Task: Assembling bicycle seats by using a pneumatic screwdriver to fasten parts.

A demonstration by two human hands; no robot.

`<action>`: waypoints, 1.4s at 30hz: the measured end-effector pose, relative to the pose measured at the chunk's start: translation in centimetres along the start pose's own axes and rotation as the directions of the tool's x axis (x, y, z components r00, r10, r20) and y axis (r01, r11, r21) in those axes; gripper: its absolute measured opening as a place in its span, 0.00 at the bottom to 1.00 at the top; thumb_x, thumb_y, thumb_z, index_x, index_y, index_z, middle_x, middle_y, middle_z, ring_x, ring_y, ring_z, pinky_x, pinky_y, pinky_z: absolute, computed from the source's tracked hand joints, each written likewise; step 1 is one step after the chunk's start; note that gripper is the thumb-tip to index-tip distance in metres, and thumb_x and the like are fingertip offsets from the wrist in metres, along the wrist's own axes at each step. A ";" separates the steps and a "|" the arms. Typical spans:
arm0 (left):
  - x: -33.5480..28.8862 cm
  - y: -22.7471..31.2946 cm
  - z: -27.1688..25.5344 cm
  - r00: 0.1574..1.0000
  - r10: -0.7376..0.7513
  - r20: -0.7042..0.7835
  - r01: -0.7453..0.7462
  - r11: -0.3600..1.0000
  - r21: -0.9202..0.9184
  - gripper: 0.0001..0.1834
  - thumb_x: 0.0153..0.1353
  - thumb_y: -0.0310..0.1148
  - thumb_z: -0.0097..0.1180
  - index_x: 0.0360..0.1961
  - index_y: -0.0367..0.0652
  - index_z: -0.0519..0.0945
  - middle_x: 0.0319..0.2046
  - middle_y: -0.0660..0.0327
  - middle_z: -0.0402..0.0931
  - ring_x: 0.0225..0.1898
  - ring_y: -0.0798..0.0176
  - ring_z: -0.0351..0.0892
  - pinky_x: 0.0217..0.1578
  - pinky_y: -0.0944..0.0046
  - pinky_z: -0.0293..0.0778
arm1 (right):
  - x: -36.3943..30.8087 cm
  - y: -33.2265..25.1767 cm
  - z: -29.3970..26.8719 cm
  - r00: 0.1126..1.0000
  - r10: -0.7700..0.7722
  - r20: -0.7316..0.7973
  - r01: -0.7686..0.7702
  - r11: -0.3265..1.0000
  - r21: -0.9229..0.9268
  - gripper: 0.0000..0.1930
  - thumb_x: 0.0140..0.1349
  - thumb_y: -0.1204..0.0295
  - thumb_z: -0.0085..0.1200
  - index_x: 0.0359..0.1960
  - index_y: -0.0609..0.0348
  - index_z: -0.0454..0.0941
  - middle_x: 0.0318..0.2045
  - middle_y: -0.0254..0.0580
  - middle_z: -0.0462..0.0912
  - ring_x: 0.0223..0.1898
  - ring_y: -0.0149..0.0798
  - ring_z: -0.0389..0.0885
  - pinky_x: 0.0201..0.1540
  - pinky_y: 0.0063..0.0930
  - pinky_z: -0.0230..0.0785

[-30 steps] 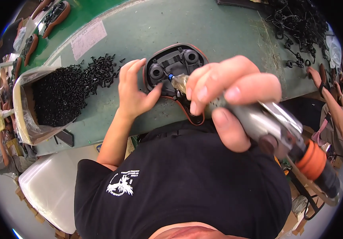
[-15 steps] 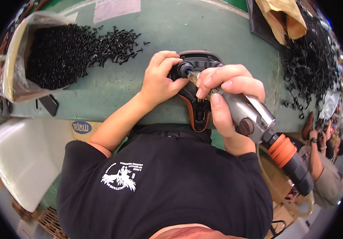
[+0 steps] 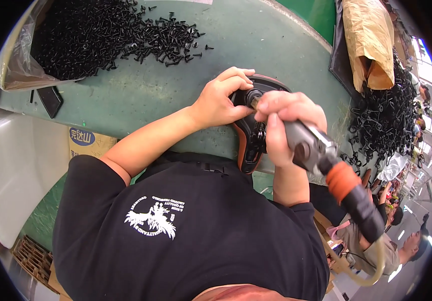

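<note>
1. At the far left, black screws lie from an open box out onto the green table.
2. The left hand is half closed on the left edge of the black housing, its fingers curled over and its thumb on the near side.
3. The housing lies on the table in front of the person's body, its narrow end toward the person.
4. The right hand is wrapped around a power screwdriver, whose tip is at the housing's left round post. I judge the step is driving a screw there; the screw itself is hidden.
5. The next move seems to call for straight, even pressure, with the left hand steadying the housing.
</note>
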State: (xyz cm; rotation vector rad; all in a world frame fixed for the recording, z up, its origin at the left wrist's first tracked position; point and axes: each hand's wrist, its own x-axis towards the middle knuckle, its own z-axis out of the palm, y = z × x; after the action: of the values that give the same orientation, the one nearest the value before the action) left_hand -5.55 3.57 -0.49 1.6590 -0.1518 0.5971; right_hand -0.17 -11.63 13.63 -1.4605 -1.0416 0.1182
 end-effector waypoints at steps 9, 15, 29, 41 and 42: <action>-0.9 3.0 -1.8 0.977 -0.041 0.210 0.014 0.991 0.130 0.23 0.53 0.30 0.80 0.50 0.39 0.87 0.55 0.52 0.84 0.65 0.45 0.84 0.66 0.48 0.79 | -1.4 -3.9 -1.8 1.000 0.015 0.011 -0.017 0.991 0.132 0.18 0.70 0.83 0.59 0.58 0.57 0.71 0.51 0.61 0.84 0.32 0.38 0.84 0.45 0.42 0.82; 5.0 0.5 -9.6 0.979 -0.020 0.204 -0.136 0.682 0.719 0.15 0.61 0.28 0.74 0.49 0.41 0.88 0.49 0.54 0.86 0.55 0.46 0.84 0.57 0.51 0.81 | -3.6 -6.6 -4.8 0.966 -0.066 -0.251 0.150 0.931 0.333 0.16 0.71 0.78 0.59 0.56 0.55 0.70 0.46 0.56 0.83 0.32 0.39 0.83 0.46 0.48 0.83; 5.2 8.4 -1.3 0.802 -0.349 0.484 0.540 0.769 -0.342 0.03 0.80 0.24 0.58 0.50 0.37 0.78 0.49 0.49 0.88 0.44 0.60 0.87 0.49 0.59 0.83 | -6.7 -8.8 -8.7 0.918 -0.235 -0.319 0.332 0.895 0.298 0.16 0.69 0.77 0.59 0.56 0.53 0.73 0.47 0.44 0.82 0.29 0.34 0.86 0.36 0.36 0.82; 2.3 9.6 3.2 0.733 -0.160 0.661 0.612 0.579 -0.538 0.10 0.75 0.22 0.66 0.53 0.30 0.91 0.47 0.52 0.85 0.45 0.61 0.88 0.47 0.62 0.85 | -8.3 -8.9 -8.2 0.896 -0.257 -0.363 0.375 0.876 0.304 0.18 0.69 0.80 0.58 0.57 0.55 0.69 0.49 0.49 0.82 0.30 0.36 0.87 0.39 0.38 0.86; 2.5 9.6 3.3 0.712 -0.205 0.672 0.651 0.552 -0.521 0.10 0.76 0.22 0.66 0.53 0.30 0.91 0.47 0.53 0.85 0.45 0.61 0.88 0.46 0.63 0.85 | -8.4 -8.7 -8.2 0.884 -0.270 -0.381 0.390 0.876 0.285 0.18 0.68 0.80 0.58 0.56 0.55 0.69 0.49 0.50 0.82 0.30 0.36 0.87 0.38 0.38 0.86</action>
State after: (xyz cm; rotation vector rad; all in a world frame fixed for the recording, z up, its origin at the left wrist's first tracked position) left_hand -6.58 -0.81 8.93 0.9295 -0.3166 -0.3646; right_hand -4.35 -24.77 18.56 -0.9138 -0.9234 -0.1794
